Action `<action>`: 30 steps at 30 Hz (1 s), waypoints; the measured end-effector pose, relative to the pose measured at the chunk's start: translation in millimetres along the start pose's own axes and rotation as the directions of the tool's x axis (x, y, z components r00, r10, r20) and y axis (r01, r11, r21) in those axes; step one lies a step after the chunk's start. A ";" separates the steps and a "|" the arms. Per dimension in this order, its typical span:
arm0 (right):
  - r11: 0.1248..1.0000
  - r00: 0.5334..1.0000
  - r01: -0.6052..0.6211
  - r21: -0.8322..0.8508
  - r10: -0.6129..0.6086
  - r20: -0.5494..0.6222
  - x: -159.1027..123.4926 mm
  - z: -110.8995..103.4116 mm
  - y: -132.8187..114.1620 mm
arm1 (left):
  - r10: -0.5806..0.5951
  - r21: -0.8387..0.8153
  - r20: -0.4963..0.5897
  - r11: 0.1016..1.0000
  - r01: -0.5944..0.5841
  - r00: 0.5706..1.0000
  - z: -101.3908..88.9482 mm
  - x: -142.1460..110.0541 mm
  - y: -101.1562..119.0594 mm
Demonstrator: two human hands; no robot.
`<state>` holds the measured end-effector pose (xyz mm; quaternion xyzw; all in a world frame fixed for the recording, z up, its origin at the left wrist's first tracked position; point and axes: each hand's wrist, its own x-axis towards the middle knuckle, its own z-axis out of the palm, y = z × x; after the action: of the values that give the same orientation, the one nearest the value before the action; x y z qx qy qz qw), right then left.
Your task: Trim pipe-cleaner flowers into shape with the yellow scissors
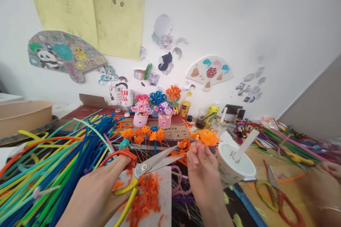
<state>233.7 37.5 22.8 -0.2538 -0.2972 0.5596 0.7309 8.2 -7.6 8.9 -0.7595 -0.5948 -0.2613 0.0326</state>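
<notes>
My left hand [97, 186] is closed around scissors [144, 167] with one red and one yellow handle loop. Their blades stand slightly apart and point right, toward my other hand. Pinched in the fingertips of my right hand [204, 175] is an orange pipe-cleaner flower [209, 137]; the scissor tips are just left of that hand. Below the scissors lies a white sheet [166, 191] strewn with orange fuzz trimmings [145, 197]. Several more orange flowers on thin wire stems [138, 136] stand behind the blades.
A big bundle of coloured pipe cleaners [71, 163] covers the left side. A lidded paper cup with a straw [236, 161] stands beside my right hand. Further right are other scissors [277, 193] and another person's hand [317, 188]. Small potted flowers [165, 115] stand by the wall.
</notes>
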 end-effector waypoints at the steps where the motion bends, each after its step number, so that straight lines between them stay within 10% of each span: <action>1: 1.000 1.000 -0.002 0.002 0.002 0.002 0.4 -0.2 0.0 | -0.010 -0.007 0.006 1.000 0.010 1.000 -0.4 0.3 0.0; 30: 0.987 0.998 -0.063 0.144 0.062 0.014 2.9 -1.6 1.0 | -0.083 -0.148 0.188 0.983 0.112 0.979 -2.6 -1.2 0.6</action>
<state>234.7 40.5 21.4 -0.2067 -0.2511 0.6035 0.7280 7.6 -9.8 10.8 -0.7502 -0.6092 -0.2390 -0.0946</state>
